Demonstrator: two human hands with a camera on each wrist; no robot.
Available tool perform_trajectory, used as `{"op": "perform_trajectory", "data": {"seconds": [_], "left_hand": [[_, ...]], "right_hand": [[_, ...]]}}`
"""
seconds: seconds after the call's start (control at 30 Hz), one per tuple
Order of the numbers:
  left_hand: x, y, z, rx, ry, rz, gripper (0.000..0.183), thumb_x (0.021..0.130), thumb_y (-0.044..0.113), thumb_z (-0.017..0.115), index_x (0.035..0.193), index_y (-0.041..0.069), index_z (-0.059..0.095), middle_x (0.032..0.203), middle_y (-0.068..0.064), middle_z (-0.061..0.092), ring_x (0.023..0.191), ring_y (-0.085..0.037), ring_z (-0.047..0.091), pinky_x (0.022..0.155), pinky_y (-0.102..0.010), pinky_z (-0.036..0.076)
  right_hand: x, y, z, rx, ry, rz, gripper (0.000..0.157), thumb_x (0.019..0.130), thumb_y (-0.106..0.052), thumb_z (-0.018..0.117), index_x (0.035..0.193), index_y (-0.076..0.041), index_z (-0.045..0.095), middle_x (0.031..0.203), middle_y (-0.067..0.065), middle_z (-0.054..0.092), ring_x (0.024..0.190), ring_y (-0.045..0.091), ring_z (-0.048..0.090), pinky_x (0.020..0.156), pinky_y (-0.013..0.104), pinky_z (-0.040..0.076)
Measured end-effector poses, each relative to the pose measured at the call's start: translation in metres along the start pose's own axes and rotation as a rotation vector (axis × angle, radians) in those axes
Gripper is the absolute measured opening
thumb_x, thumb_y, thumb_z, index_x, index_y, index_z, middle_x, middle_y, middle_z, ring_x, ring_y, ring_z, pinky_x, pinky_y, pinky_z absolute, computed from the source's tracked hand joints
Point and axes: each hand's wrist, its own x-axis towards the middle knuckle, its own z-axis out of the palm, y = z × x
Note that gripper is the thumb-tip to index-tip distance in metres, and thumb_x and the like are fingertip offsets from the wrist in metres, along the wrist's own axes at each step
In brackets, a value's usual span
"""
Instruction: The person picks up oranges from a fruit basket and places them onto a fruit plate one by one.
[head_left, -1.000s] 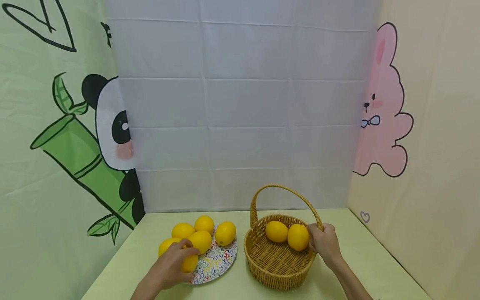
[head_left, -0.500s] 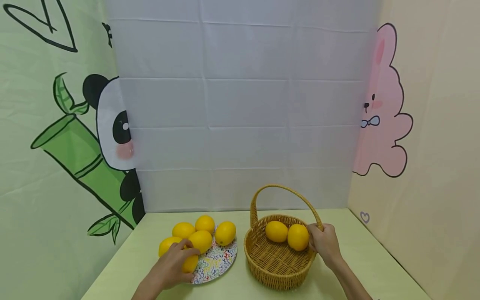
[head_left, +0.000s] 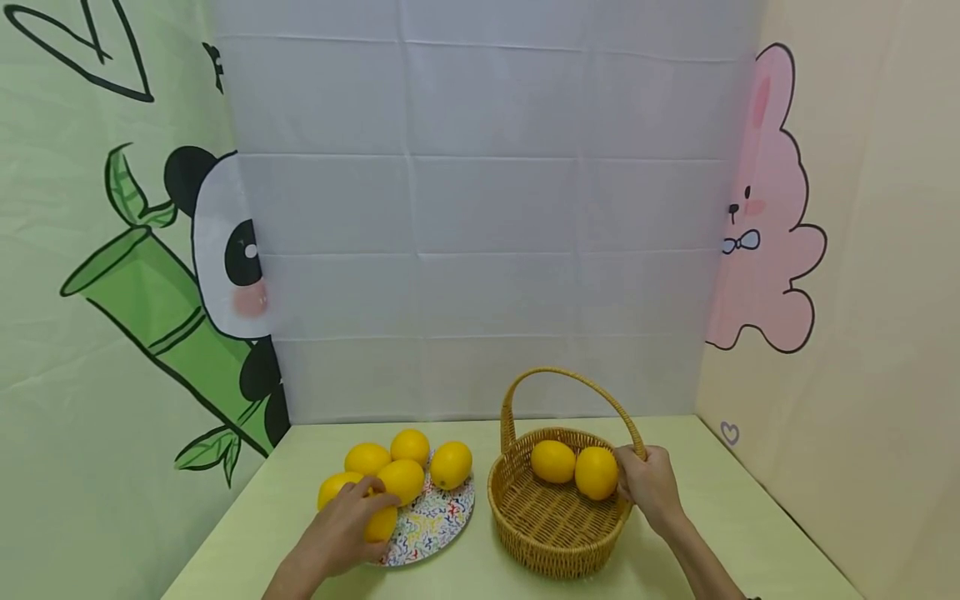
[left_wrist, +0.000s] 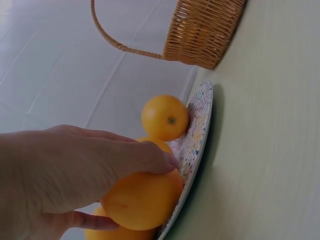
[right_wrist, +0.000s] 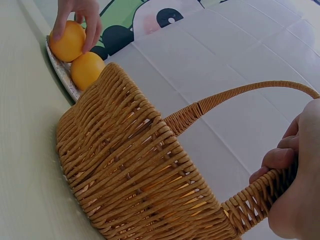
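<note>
My left hand (head_left: 341, 527) holds a yellow lemon (head_left: 381, 525) at the front of a round plate (head_left: 429, 523) with a colourful speckled pattern. In the left wrist view, thumb and fingers lie around that lemon (left_wrist: 145, 199), which sits at the plate's rim. Several more lemons are heaped behind it, and one lemon (head_left: 451, 465) rests apart at the plate's right side. To the right stands a woven wicker basket (head_left: 562, 562), with two lemons (head_left: 553, 462) inside. My right hand (head_left: 654, 490) grips the right base of its arched handle (right_wrist: 245, 205).
Plate and basket stand side by side on a pale table (head_left: 750, 542), a narrow gap between them. A grey cloth (head_left: 487, 208) hangs behind the table. Printed side cloths show a panda (head_left: 225, 250) at left and a pink rabbit (head_left: 772, 250) at right.
</note>
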Motion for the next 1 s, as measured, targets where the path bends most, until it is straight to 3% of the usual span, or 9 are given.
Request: {"op": "perform_trajectory", "data": {"seconds": [0.6,1.0], "left_hand": [[0.0001,0.0067,-0.0039,-0.026,0.011,-0.024,0.061,0.066,0.044,0.094,0.119,0.021,0.077,0.121,-0.002,0.059,0.101,-0.024,0.053,0.091,-0.049,0.052],[0.0005,0.0093,-0.0051,-0.032,0.034,-0.014,0.063,0.069,0.048,0.091,0.125,0.023,0.074,0.131,-0.005,0.059,0.107,-0.027,0.054,0.092,-0.052,0.052]], "right_hand": [[0.0024,0.0055,-0.0026,-0.023,-0.022,-0.013,0.047,0.103,-0.001,0.047,0.058,-0.010,0.038,0.044,-0.008,0.031,0.037,0.008,0.030,0.034,0.022,0.029],[0.0012,0.0036,-0.0024,-0.022,-0.016,-0.004,0.046,0.103,-0.002,0.049,0.058,-0.007,0.037,0.044,-0.008,0.030,0.037,0.009,0.030,0.034,0.022,0.028]]}}
